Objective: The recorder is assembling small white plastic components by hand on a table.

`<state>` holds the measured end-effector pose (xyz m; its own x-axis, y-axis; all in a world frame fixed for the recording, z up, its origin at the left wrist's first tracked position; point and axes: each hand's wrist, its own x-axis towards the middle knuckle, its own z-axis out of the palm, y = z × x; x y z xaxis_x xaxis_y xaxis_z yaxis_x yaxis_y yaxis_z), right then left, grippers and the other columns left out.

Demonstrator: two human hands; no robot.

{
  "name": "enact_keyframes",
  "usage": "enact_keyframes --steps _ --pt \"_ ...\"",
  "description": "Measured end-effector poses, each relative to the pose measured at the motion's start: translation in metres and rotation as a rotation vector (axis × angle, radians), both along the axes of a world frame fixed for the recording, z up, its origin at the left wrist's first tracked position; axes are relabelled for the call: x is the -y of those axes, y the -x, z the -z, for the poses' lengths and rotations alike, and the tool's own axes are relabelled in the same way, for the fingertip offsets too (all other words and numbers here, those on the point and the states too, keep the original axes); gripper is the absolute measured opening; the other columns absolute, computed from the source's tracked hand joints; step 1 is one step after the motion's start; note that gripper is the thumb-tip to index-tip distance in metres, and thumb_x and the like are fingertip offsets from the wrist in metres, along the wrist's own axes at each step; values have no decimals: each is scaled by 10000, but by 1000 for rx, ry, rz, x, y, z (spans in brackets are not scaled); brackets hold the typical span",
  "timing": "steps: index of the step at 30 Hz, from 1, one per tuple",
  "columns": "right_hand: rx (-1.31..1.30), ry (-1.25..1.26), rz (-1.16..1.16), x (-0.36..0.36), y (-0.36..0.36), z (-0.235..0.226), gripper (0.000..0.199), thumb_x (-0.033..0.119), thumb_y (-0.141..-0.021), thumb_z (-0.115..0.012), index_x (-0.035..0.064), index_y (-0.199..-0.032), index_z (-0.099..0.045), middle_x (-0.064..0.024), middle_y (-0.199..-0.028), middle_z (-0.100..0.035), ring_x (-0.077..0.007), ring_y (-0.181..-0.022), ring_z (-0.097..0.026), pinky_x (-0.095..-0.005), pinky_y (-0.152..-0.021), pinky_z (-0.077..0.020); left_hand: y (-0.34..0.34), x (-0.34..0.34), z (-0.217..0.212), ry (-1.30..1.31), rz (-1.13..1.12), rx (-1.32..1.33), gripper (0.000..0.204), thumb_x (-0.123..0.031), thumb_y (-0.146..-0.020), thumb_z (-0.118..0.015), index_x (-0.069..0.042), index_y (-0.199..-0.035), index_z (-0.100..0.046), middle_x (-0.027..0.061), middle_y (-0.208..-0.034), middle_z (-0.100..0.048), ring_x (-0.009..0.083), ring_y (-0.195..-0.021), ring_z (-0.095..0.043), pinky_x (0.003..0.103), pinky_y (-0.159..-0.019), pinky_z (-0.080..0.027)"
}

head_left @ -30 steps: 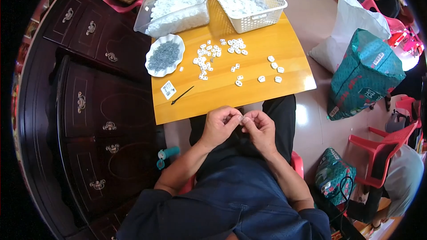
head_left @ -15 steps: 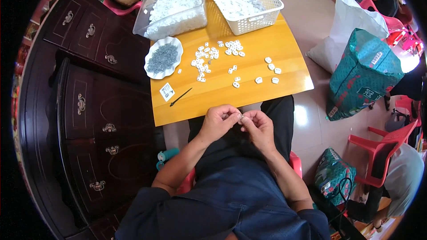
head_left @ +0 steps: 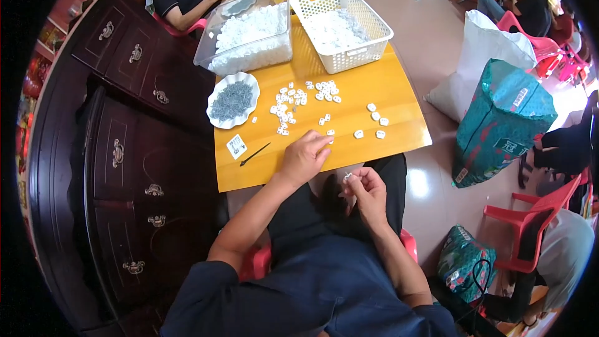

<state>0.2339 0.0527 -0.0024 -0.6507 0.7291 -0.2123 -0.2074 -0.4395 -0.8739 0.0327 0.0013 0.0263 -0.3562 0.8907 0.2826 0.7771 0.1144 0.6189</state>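
Note:
Over the near edge of the yellow wooden table (head_left: 374, 150), my left hand (head_left: 301, 157) reaches forward with thumb and fingers apart. Its fingertips are at a small white two-holed piece (head_left: 331, 132); whether they touch it is hard to tell. Lower and to the right, above my lap, my right hand (head_left: 369, 192) pinches another small white piece (head_left: 348, 176) between thumb and fingers. A thin bit sticks up from that piece. More such small white pieces (head_left: 327, 90) lie in loose groups on the table, with a few thicker ones (head_left: 375, 115) on the right.
A scalloped white plate (head_left: 216, 95) holds many small grey parts. Behind it stand a clear bin (head_left: 249, 61) and a white perforated basket (head_left: 355, 56), both with white pieces. A black thin tool (head_left: 254, 154) and a printed card (head_left: 236, 146) lie left. Dark drawers (head_left: 125, 168) flank the table.
My hands were together over my lap; the left has moved forward to the white pieces on the table. The right has stayed low with its piece. The view has tilted up slightly.

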Motion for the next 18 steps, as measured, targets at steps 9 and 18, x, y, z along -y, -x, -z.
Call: enact_keyframes --steps 9,18 --pt "17 22 42 -7 0 -4 74 110 -1003 -649 47 -1037 -631 -15 -904 -704 -62 -717 -615 -198 -670 -494 5 -12 9 9 -27 -134 126 -115 -884 -712 -67 -998 -736 108 -947 -685 307 -843 -692 382 -730 -559" --pt "9 60 52 -13 -3 -4 61 91 -1007 -628 38 -1034 -618 -40 -900 -695 -87 -713 -623 -216 -689 -513 -3 12 7 103 7 938 181 -199 -1027 -608 -28 -1030 -665 8 -702 -607 101 -567 -578 239 -514 -459"
